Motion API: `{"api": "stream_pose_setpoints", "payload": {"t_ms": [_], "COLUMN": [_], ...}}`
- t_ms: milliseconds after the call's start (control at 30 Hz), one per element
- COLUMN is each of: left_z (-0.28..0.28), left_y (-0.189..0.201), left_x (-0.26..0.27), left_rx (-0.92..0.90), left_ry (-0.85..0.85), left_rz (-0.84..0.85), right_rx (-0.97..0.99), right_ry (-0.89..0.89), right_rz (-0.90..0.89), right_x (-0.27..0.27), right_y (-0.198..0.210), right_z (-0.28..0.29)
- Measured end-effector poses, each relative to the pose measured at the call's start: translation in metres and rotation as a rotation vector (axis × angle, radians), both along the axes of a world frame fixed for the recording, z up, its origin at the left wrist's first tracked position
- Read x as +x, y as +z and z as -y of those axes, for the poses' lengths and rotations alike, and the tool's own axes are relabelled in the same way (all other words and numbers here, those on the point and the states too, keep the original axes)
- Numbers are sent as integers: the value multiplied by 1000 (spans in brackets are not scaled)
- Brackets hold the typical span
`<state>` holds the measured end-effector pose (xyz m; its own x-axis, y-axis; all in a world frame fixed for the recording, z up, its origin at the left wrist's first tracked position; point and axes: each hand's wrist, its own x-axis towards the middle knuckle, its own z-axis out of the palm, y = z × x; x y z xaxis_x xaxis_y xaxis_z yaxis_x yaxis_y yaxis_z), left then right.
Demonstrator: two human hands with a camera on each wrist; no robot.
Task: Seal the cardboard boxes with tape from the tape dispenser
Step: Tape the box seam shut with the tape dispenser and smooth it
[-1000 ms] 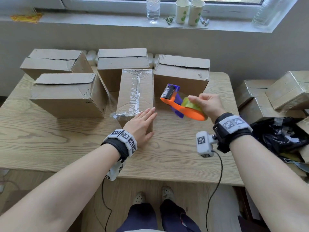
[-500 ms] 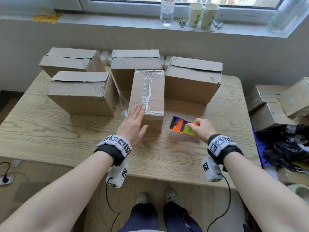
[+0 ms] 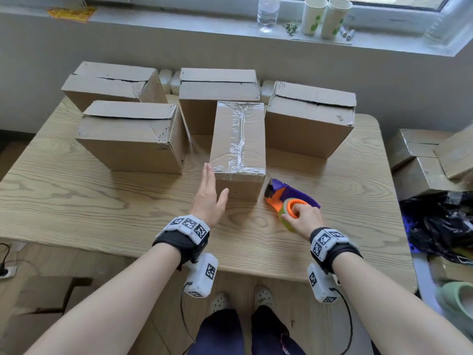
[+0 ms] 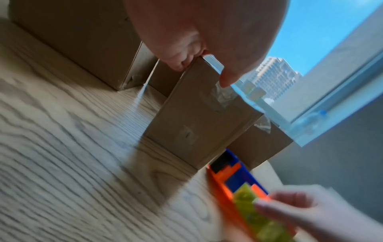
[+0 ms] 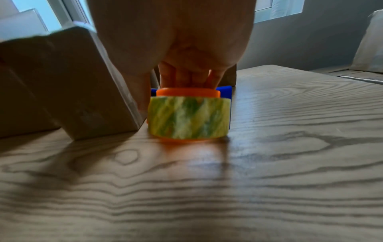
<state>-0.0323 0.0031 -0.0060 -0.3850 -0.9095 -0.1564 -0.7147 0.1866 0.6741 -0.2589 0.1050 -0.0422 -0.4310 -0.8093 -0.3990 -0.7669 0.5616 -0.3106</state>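
Note:
A narrow cardboard box (image 3: pixel 238 149) with clear tape along its top stands mid-table. My left hand (image 3: pixel 213 185) lies flat against its left front corner, fingers straight and thumb on the front face; the left wrist view shows those fingertips (image 4: pixel 182 65) at the top edge of the box (image 4: pixel 199 117). The orange and purple tape dispenser (image 3: pixel 286 196) lies on the table just right of the box. My right hand (image 3: pixel 298 216) grips it, fingers hooked into the orange hub and thumb beside the yellow-green roll (image 5: pixel 188 117).
Several untaped boxes stand around the taped one: front left (image 3: pixel 130 139), back left (image 3: pixel 112 83), behind (image 3: pixel 217 93) and right (image 3: pixel 309 119). Taped boxes (image 3: pixel 422 160) and a black bag (image 3: pixel 440 221) lie off the table's right edge. Bare wooden tabletop (image 3: pixel 102 206) runs along the front.
My right hand has brought the dispenser down from the air onto the table beside the box. My left hand has slid from the box's front to its left front corner.

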Motion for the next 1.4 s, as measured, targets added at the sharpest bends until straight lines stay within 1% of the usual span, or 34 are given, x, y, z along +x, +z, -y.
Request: {"api": "stream_pose_setpoints", "payload": {"t_ms": [100, 200, 300, 367, 400, 433, 467, 533, 567, 633, 667, 733, 833, 933, 1000, 1100, 1167, 1267, 1333, 1400], "left_z": [3, 5, 6, 6, 6, 7, 7, 8, 8, 9, 10, 12, 13, 17, 24, 34, 36, 41, 46, 51], "left_y": [-1, 0, 0, 1, 1, 2, 2, 3, 4, 5, 5, 6, 7, 7, 6, 6, 9, 10, 10, 9], "left_x": [-1, -1, -2, -2, -2, -3, -3, -3, -3, -2, -2, -1, 1, 5, 8, 13, 13, 12, 11, 11], "left_rx": [4, 13, 27, 42, 46, 50, 52, 56, 54, 51, 51, 58, 85, 78, 59, 37, 22, -69, -113, -160], "left_ry": [39, 42, 52, 64, 68, 71, 75, 84, 90, 100, 103, 106, 96, 97, 97, 108, 101, 91, 75, 12], "left_rz": [-56, -82, -109, -129, -135, -137, -140, -150, -156, -158, -152, -141, -138, -139, -147, -198, -218, -102, -52, 24], "right_rx": [72, 141, 176, 110, 29, -78, -197, -388, -441, -507, -514, -465, -391, -411, -449, -524, -559, -607, -612, -611], "right_ry": [27, 47, 44, 18, -1, -29, -57, -82, -85, -84, -81, -78, -109, -152, -190, -218, -243, -285, -283, -267], "right_rz": [-17, -28, -15, -119, -178, -189, -125, 120, 220, 332, 360, 399, 482, 559, 562, 492, 485, 464, 407, 341], "right_x": [6, 10, 16, 20, 22, 23, 24, 32, 36, 46, 50, 56, 59, 60, 55, 48, 47, 48, 48, 48], "right_y": [-10, -18, -16, -6, 0, 6, 12, 26, 33, 46, 51, 56, 52, 44, 42, 40, 38, 35, 34, 32], "right_z": [-2, -3, -2, 2, 6, 9, 13, 23, 27, 35, 39, 43, 46, 50, 54, 59, 61, 65, 66, 68]}}
